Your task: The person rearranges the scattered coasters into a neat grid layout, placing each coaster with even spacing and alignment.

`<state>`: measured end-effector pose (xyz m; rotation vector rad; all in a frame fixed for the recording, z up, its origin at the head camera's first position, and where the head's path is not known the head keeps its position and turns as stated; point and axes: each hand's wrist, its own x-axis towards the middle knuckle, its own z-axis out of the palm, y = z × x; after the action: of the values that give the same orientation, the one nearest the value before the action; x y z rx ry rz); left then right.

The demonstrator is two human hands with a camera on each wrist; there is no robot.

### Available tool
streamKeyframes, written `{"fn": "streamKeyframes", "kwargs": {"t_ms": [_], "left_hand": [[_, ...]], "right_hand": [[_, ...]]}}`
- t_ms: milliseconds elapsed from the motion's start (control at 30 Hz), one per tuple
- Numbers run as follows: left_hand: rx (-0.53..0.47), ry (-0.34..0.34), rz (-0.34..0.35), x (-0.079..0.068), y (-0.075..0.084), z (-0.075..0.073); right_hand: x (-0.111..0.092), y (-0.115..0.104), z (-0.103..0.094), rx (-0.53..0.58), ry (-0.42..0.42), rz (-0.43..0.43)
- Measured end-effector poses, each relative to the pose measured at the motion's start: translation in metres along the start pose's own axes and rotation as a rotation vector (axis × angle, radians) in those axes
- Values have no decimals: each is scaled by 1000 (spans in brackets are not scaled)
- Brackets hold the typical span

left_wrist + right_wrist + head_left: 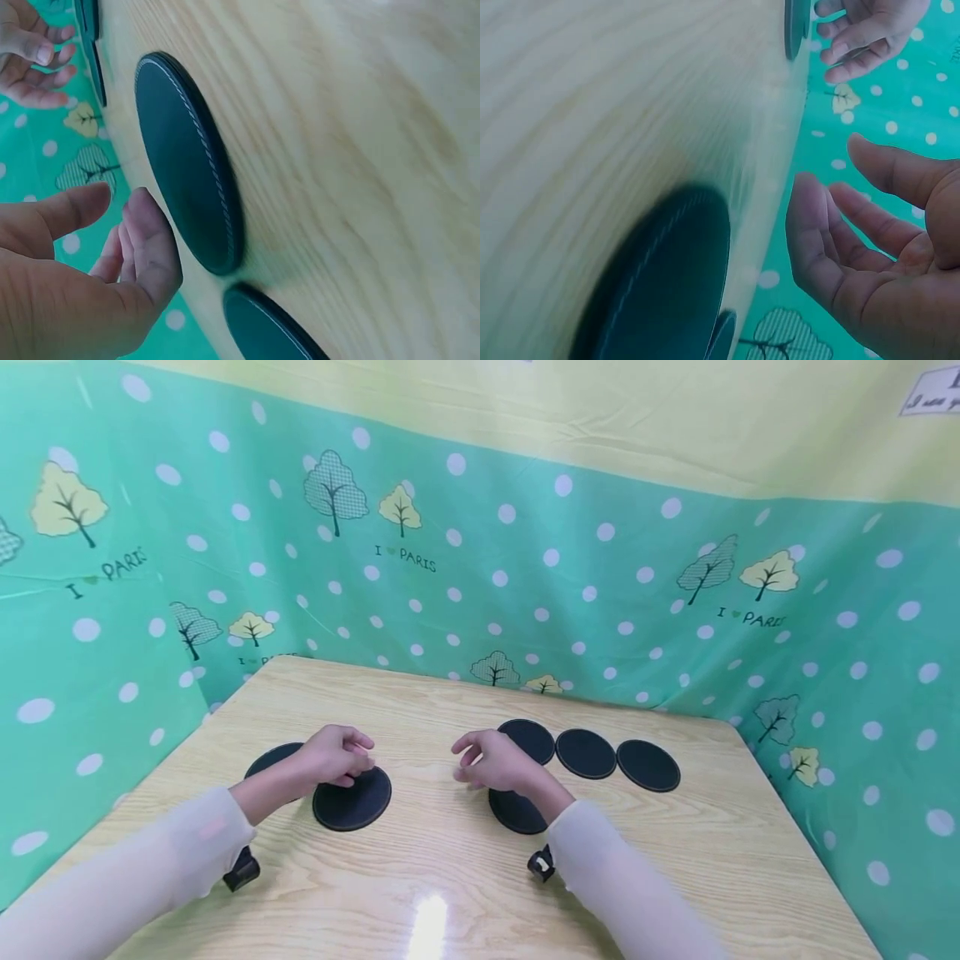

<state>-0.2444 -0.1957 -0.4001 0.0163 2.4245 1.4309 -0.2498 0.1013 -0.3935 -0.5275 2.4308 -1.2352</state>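
My left hand (pixel 337 756) hovers over a round black coaster (pixel 352 807) on the left side of the table. Behind that wrist lies another black coaster (pixel 272 757), partly hidden by the arm. In the left wrist view, pale stitching rims the nearest coaster (pixel 184 165), and thumb and fingertips stand apart with nothing between them. My right hand (pixel 495 762) is loosely bent above the table, its fingers holding nothing. Under its wrist sits a coaster (pixel 516 814), partly covered. Just beyond, a further coaster (pixel 531 739) begins a row with a middle coaster (pixel 587 753) and a right-hand coaster (pixel 648 766).
The light wood table (pixel 420 868) carries the coasters flat, with bare wood between the two hands. A green dotted curtain (pixel 480 552) hangs behind and along both sides. Black wrist straps with devices (pixel 242 868) show below the sleeves.
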Motion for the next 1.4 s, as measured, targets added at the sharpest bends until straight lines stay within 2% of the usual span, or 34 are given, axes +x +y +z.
{"fn": "streamKeyframes", "kwargs": {"t_ms": [367, 700, 933, 1167, 1400], "left_hand": [[28, 16, -12, -12, -19, -25], [32, -10, -53, -19, -30, -37], [14, -32, -93, -25, -33, -41], [13, -56, -85, -28, -32, -41], [-5, -68, -79, -29, -31, -38]], "right_hand": [[13, -25, 28, 80, -43, -2], [23, -39, 51, 181, -73, 35], [32, -40, 67, 219, -76, 69], [34, -43, 80, 317, -75, 98], [38, -44, 83, 359, -43, 137]]}}
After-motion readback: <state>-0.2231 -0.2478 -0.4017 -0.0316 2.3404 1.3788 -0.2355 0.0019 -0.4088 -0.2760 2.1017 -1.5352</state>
